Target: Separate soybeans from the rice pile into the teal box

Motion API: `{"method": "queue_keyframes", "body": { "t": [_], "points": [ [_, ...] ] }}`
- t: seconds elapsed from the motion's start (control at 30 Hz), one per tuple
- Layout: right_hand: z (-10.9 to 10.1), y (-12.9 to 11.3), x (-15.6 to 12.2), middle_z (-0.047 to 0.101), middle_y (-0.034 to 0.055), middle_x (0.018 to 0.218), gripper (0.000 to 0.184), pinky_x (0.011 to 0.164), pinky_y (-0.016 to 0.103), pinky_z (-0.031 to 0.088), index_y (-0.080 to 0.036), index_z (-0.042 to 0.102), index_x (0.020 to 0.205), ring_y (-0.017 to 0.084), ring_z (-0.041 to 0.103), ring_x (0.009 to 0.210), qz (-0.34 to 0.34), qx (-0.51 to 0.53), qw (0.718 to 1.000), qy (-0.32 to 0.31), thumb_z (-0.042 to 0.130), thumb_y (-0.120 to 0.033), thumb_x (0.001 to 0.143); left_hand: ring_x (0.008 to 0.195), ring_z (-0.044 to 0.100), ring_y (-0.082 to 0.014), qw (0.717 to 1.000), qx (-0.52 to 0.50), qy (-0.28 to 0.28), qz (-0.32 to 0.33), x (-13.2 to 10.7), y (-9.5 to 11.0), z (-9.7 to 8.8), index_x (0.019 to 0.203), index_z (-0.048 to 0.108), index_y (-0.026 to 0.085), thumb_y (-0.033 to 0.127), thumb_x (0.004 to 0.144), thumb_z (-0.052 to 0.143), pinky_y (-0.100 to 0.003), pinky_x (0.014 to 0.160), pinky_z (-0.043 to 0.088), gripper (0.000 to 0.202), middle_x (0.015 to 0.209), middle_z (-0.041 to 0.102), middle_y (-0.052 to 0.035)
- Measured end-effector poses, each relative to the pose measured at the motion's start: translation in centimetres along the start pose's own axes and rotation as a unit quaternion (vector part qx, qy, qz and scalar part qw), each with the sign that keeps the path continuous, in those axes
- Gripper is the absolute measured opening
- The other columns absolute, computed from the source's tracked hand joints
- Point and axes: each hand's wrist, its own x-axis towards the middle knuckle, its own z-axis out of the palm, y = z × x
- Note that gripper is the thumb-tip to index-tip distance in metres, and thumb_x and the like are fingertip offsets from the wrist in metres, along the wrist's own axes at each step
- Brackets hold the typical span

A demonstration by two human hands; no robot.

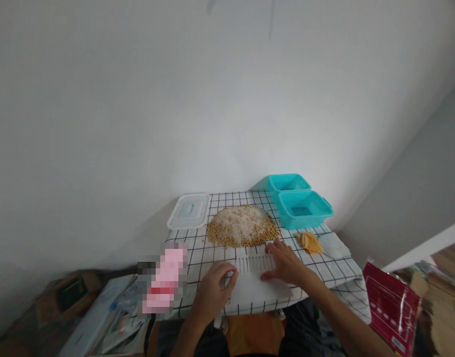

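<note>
A white slotted plastic tray (255,277) lies on the near edge of a small table covered with a black-and-white checked cloth (216,243). My left hand (214,290) curls round the tray's left side, fingers bent onto it. My right hand (285,263) rests flat on the tray's upper right part, fingers stretched out toward a heap of white rice mixed with yellow beans (242,225) just beyond it.
Two turquoise plastic tubs (304,208) stand at the back right, a clear lidded box (188,210) at the back left. A yellow cloth (310,242) and a pale cloth lie right of the heap. A red packet (391,300) and clutter sit beside the table.
</note>
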Motion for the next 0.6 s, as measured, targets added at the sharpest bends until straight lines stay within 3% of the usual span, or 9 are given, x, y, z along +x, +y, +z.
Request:
{"method": "queue_keyframes", "body": {
  "t": [0.2,0.3,0.4,0.5,0.6],
  "points": [
    [-1.7,0.6,1.9,0.067,0.0145,0.106,0.080,0.083,0.039,0.045,-0.015,0.065,0.103,0.032,0.061,0.099,0.004,0.006,0.996,-0.086,0.087,-0.069,0.049,0.101,0.065,-0.0200,1.000,-0.004,0.003,0.000,0.0,0.1,0.1,0.098,0.066,0.025,0.033,0.097,0.058,-0.035,0.093,0.054,0.011,0.104,0.068,-0.0042],
    [-3.5,0.6,1.5,0.072,0.0088,0.094,0.063,0.069,0.030,0.044,-0.017,0.070,0.094,0.026,0.065,0.085,-0.014,0.030,0.988,-0.153,0.081,-0.068,0.060,0.101,0.066,-0.0204,1.000,-0.014,0.014,-0.009,-0.2,0.0,0.0,0.107,0.065,0.025,0.035,0.096,0.059,-0.035,0.093,0.054,0.015,0.107,0.068,-0.0047],
    [-5.7,0.3,-0.4,0.073,0.0017,0.082,0.040,0.059,0.024,0.042,-0.020,0.073,0.094,0.018,0.066,0.073,-0.050,0.062,0.974,-0.210,0.073,-0.057,0.078,0.098,0.066,-0.0208,0.999,-0.023,0.030,-0.024,-0.2,-0.2,-0.3,0.115,0.061,0.025,0.037,0.097,0.058,-0.036,0.089,0.054,0.022,0.107,0.070,-0.0046],
    [-8.1,0.3,-3.1,0.073,0.0049,0.084,0.032,0.062,0.025,0.043,-0.018,0.071,0.097,0.018,0.067,0.074,-0.059,0.063,0.978,-0.188,0.053,-0.044,0.097,0.093,0.066,-0.0201,0.998,-0.032,0.034,-0.032,-0.1,-0.4,-0.6,0.110,0.062,0.025,0.038,0.099,0.055,-0.035,0.085,0.054,0.019,0.103,0.070,-0.0033],
    [-10.1,0.4,-5.0,0.074,0.0111,0.104,0.037,0.079,0.031,0.050,-0.017,0.063,0.122,0.021,0.069,0.092,-0.060,0.047,0.994,-0.078,0.037,-0.036,0.104,0.091,0.066,-0.0197,0.998,-0.041,0.032,-0.035,0.1,-0.4,-0.8,0.104,0.064,0.025,0.039,0.098,0.055,-0.034,0.084,0.053,0.017,0.100,0.070,-0.0022]
  ]
}}
